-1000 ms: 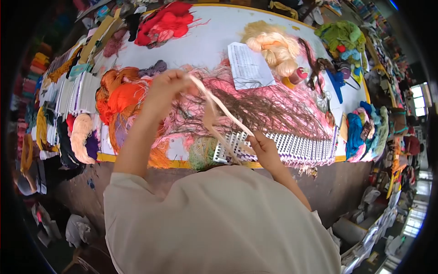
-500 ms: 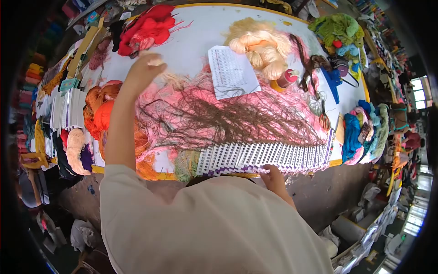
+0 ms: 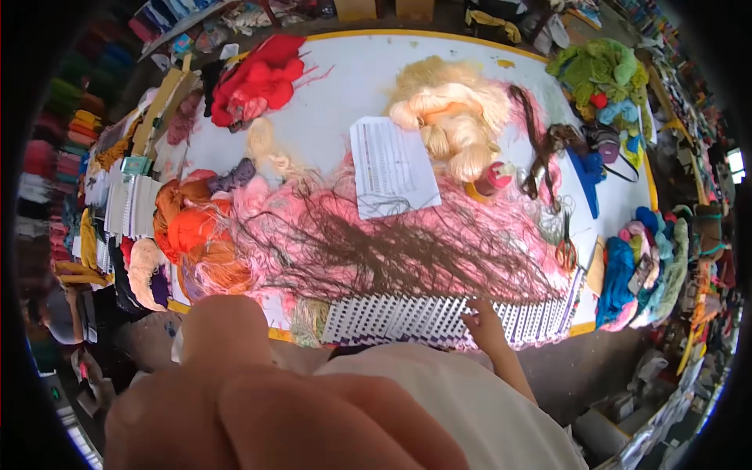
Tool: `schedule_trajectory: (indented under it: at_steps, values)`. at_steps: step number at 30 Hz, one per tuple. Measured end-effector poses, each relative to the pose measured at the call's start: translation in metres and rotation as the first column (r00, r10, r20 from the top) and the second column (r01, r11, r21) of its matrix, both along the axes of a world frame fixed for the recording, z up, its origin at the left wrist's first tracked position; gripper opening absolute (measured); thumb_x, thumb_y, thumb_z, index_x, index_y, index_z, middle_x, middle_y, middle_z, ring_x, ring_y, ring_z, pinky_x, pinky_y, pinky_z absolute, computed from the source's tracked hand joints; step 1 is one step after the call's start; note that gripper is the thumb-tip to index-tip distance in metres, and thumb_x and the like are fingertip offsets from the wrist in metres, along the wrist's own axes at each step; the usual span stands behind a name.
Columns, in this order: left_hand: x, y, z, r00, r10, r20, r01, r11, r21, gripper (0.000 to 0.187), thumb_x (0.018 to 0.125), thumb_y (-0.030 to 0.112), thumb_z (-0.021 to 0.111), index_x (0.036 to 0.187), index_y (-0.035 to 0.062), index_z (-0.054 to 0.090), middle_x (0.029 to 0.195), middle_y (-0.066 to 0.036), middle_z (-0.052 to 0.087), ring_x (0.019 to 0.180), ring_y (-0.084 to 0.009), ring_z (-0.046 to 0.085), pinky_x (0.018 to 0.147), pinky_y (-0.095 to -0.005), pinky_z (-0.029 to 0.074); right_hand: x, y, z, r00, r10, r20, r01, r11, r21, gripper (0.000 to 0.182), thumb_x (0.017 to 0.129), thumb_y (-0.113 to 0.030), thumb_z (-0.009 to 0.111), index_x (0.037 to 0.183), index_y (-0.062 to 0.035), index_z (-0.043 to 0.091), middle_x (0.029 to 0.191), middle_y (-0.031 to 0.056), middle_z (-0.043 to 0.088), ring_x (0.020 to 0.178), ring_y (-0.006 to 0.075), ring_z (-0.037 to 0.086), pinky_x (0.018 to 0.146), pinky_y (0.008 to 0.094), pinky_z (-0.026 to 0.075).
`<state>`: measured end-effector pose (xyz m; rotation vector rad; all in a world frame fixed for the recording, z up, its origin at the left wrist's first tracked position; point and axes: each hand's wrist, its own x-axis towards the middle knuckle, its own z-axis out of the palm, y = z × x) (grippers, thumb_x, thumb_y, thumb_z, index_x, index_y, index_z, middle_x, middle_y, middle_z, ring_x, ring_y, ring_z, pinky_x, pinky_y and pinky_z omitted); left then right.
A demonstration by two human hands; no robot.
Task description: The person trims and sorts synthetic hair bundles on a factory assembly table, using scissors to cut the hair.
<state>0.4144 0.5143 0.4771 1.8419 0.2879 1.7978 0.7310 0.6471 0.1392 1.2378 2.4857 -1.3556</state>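
Note:
My left hand (image 3: 266, 415) looms large and blurred just below the camera. Its fingertips are out of sight, so whether it holds anything is hidden. Down at the table's front edge, my right hand (image 3: 487, 323) rests at a row of overlapping white cards with dark holes (image 3: 392, 319). Its thumb and fingers are slightly apart and nothing shows between them. Long loose brown threads (image 3: 384, 254) fan out behind the cards. Beneath them spreads a tangle of pink threads (image 3: 274, 207). A printed sheet (image 3: 395, 168) lies on the threads' far side.
Red yarn (image 3: 262, 82), cream skeins (image 3: 462, 117) and green yarn (image 3: 603, 66) sit along the white table's far side (image 3: 345, 66). Orange yarn (image 3: 192, 223) is at left. Scissors (image 3: 565, 252), a thread spool (image 3: 492, 180) and blue yarn (image 3: 617, 270) lie at right.
My left hand has come back from over the far left of the table to close below the camera. A pale yarn bundle it hid now shows. My right hand stays at the cards.

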Motion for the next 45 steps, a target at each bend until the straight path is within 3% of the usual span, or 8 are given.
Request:
schedule_trajectory:
  at_steps: [26, 32, 36, 38, 39, 42, 44, 45]
  values:
    - [-0.008, 0.014, 0.008, 0.969, 0.247, -0.016, -0.245, 0.966, 0.085, 0.024, 0.088, 0.015, 0.064, 0.108, 0.0013, 0.061, 0.112, -0.01, 0.057, 0.103, -0.0187, 0.055, 0.085, -0.0313, 0.047, -0.02, 0.067, -0.026, 0.991, 0.124, 0.043, -0.122, 0.991, -0.046, 0.03, 0.086, -0.019, 0.067, 0.11, -0.001, 0.06, 0.106, 0.0198, 0.061, 0.081, 0.0341, 0.065, 0.073, 0.0436, 0.052]
    - [-0.024, 0.008, -0.016, 0.899, 0.438, 0.032, -0.438, 0.899, 0.005, 0.027, 0.089, 0.015, 0.064, 0.111, 0.0015, 0.06, 0.117, -0.01, 0.057, 0.107, -0.0191, 0.054, 0.087, -0.0316, 0.047, -0.019, 0.06, -0.068, 0.963, 0.249, -0.101, -0.227, 0.955, 0.191, 0.025, 0.087, -0.017, 0.067, 0.108, -0.0047, 0.061, 0.094, 0.0167, 0.064, 0.081, 0.0324, 0.064, 0.072, 0.0412, 0.051]
    - [-0.033, 0.014, -0.126, 0.807, 0.577, -0.127, -0.516, 0.585, -0.626, 0.028, 0.089, 0.016, 0.064, 0.113, 0.0016, 0.06, 0.12, -0.01, 0.056, 0.11, -0.0193, 0.054, 0.089, -0.0318, 0.047, -0.046, 0.032, -0.089, 0.96, 0.228, -0.162, -0.272, 0.9, -0.341, 0.023, 0.088, -0.02, 0.067, 0.105, -0.0053, 0.064, 0.099, 0.0099, 0.068, 0.078, 0.0201, 0.065, 0.07, 0.0314, 0.052]
    - [-0.025, -0.005, -0.222, 0.881, 0.457, -0.125, -0.283, 0.296, -0.913, 0.021, 0.089, 0.005, 0.06, 0.11, 0.0032, 0.062, 0.116, -0.007, 0.06, 0.107, -0.0138, 0.055, 0.089, -0.0289, 0.047, -0.065, 0.015, -0.105, 0.977, 0.207, -0.05, -0.178, 0.662, -0.728, 0.025, 0.09, -0.021, 0.066, 0.11, -0.0063, 0.062, 0.094, 0.0078, 0.068, 0.078, 0.0155, 0.065, 0.069, 0.0291, 0.052]
    - [-0.013, -0.018, -0.269, 0.907, 0.397, -0.142, -0.139, -0.035, -0.99, 0.017, 0.088, 0.009, 0.064, 0.105, 0.0046, 0.065, 0.102, -0.003, 0.065, 0.097, -0.0113, 0.059, 0.086, -0.027, 0.048, -0.074, 0.01, -0.117, 0.97, 0.237, -0.06, -0.178, 0.515, -0.839, 0.026, 0.092, -0.023, 0.065, 0.112, -0.008, 0.06, 0.088, 0.0042, 0.067, 0.077, 0.0132, 0.065, 0.07, 0.0288, 0.052]
    - [0.031, -0.07, -0.395, 0.991, 0.107, -0.075, -0.056, -0.17, -0.984, 0.021, 0.088, 0.017, 0.065, 0.105, 0.0041, 0.066, 0.091, -0.003, 0.068, 0.085, -0.0126, 0.063, 0.076, -0.0286, 0.051, -0.114, 0.009, -0.123, 0.966, 0.259, 0.022, -0.064, 0.317, -0.946, 0.036, 0.089, -0.018, 0.064, 0.123, -0.0082, 0.055, 0.102, 0.0093, 0.067, 0.087, 0.0189, 0.066, 0.077, 0.0317, 0.056]
    - [0.042, -0.09, -0.447, 0.931, -0.051, -0.362, -0.365, -0.055, -0.929, 0.02, 0.089, 0.015, 0.064, 0.105, 0.0043, 0.066, 0.088, -0.002, 0.068, 0.082, -0.0117, 0.064, 0.072, -0.0274, 0.051, -0.13, 0.01, -0.144, 0.995, -0.046, -0.088, -0.065, 0.365, -0.929, 0.039, 0.088, -0.014, 0.062, 0.126, -0.0069, 0.053, 0.108, 0.0102, 0.065, 0.09, 0.0182, 0.065, 0.078, 0.0322, 0.056]
    - [0.04, -0.093, -0.454, 0.971, 0.183, -0.152, -0.092, -0.298, -0.95, 0.023, 0.09, 0.016, 0.063, 0.11, 0.0034, 0.063, 0.087, -0.002, 0.067, 0.083, -0.0114, 0.064, 0.071, -0.0268, 0.05, -0.143, 0.015, -0.142, 0.981, -0.106, -0.164, -0.106, 0.417, -0.903, 0.043, 0.088, -0.01, 0.061, 0.129, -0.0062, 0.05, 0.112, 0.0103, 0.064, 0.092, 0.0172, 0.064, 0.079, 0.0315, 0.054]
